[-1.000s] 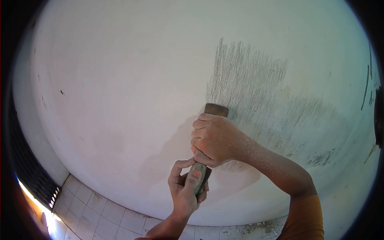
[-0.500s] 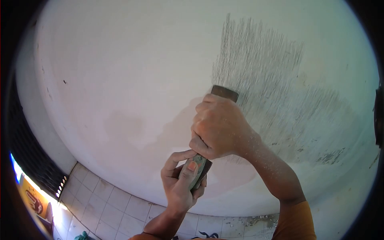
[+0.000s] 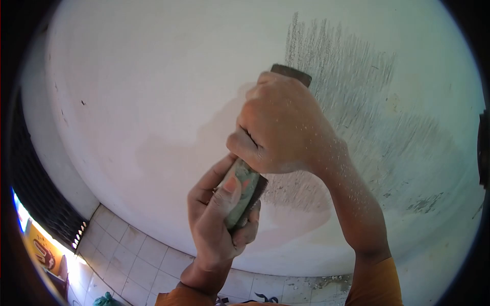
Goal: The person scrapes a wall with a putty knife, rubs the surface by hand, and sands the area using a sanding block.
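Both hands grip one long, block-shaped scraping tool, held slanted against the white wall. Its lower end has worn grey-green paint and a dark, rough-edged underside; its brown upper end shows above my knuckles. My right hand is closed round the upper part, dusted with white specks. Lower down, my left hand wraps the other end, thumb along its back. The tool's face against the wall is hidden. Parallel dark scratches mark the wall beside and above the tool, with more below my right hand.
White floor tiles run along the foot of the wall, with crumbs of debris at the lower right. A dark folding gate stands at the left, near a yellow sign. Something green lies at the bottom edge.
Both hands have moved the tool up the wall and slightly left. Scratches that my right hand and forearm covered now show below them.
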Motion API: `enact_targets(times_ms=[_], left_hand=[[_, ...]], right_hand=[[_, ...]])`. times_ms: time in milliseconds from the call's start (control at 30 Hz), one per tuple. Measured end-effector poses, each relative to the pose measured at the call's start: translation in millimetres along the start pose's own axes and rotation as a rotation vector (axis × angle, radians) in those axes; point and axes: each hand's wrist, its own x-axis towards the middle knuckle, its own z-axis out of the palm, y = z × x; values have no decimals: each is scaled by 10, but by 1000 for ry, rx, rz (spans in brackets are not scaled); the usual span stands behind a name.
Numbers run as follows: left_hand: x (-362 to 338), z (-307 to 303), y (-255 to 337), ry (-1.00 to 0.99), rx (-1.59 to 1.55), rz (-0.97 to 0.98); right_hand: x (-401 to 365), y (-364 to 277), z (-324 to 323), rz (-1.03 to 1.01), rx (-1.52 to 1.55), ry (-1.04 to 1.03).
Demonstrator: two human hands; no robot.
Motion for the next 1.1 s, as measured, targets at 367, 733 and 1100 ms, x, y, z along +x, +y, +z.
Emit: enact_targets(times_ms=[367, 733, 1100], left_hand=[[14, 39, 40, -7, 38, -31], [97, 73, 120, -68, 111, -5], [224, 259, 200, -46, 95, 15]], right_hand=[[-127, -6, 220, -54, 7, 46], [15, 57, -4, -44, -59, 17], [227, 164, -193, -9, -21, 5]])
